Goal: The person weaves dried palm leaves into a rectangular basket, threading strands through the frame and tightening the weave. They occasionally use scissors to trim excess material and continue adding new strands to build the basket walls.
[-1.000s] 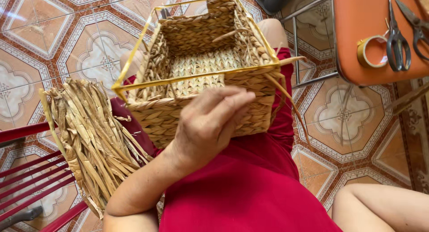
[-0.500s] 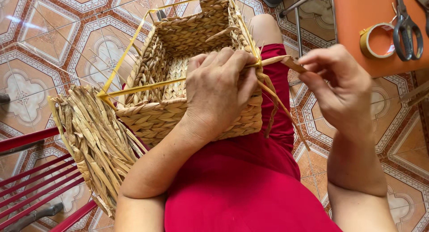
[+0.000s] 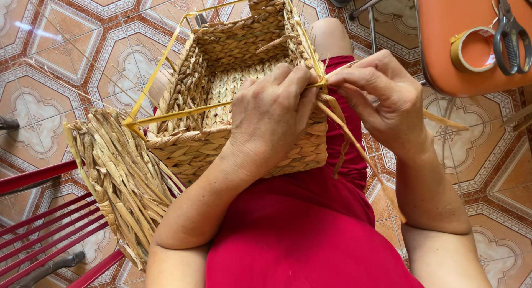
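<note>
A rectangular woven straw basket (image 3: 227, 72) with a yellow frame rests on my lap, over a red garment (image 3: 310, 232). My left hand (image 3: 271, 116) grips the basket's near rim at its right corner, fingers curled over the edge. My right hand (image 3: 382, 97) pinches a straw strand (image 3: 354, 144) at that same corner, and the strand trails down to the right. Both hands meet at the corner.
A bundle of dried straw strips (image 3: 119, 177) lies at my left on a red metal chair (image 3: 39, 221). An orange stool (image 3: 471, 38) at top right carries a tape roll (image 3: 471, 49) and scissors (image 3: 510, 30). Patterned floor tiles lie all around.
My right hand has come into view and closed in on the basket's right corner, taking hold of the strand. My left hand has shifted from the front wall to that corner.
</note>
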The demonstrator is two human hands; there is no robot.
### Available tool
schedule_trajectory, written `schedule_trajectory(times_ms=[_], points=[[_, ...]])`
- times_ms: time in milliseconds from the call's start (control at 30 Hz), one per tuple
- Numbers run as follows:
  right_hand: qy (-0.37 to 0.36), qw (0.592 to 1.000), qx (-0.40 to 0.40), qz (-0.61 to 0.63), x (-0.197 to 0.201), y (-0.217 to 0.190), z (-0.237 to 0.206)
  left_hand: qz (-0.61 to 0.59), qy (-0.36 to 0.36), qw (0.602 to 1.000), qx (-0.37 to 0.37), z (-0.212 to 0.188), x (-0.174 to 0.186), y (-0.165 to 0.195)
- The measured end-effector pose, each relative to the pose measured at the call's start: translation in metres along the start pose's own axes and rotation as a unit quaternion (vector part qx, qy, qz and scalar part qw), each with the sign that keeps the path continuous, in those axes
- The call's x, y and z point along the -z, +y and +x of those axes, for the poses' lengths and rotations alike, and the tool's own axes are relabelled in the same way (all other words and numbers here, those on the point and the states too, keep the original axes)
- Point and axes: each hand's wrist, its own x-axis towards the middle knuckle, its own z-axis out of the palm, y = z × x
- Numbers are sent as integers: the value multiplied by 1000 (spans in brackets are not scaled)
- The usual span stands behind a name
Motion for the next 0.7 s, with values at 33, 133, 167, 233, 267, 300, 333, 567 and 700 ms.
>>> schedule_trajectory(times_ms=[33,133,167,233,267,300,333,567,700], points=[[-4,1000,14,-3,1,1,1,-5,-7,1000,1,0,2,-1],[-15,999,38,-22,5,5,8,-24,-31,999,3,3,6,-2],[-21,998,43,-33,6,5,10,-31,-41,999,7,4,8,-1],[-32,997,40,-51,7,5,12,-38,-49,998,13,4,10,0],[-36,997,33,-59,7,5,12,-37,-47,998,14,5,10,0],[-41,996,26,-69,7,6,13,-37,-45,998,15,5,9,0],[-33,996,37,-80,6,7,13,-36,-46,998,15,5,9,0],[-39,998,13,-45,1,12,17,-20,-40,999,11,4,7,0],[-18,997,-14,-77,-5,8,16,-1,-33,999,4,4,4,-2]])
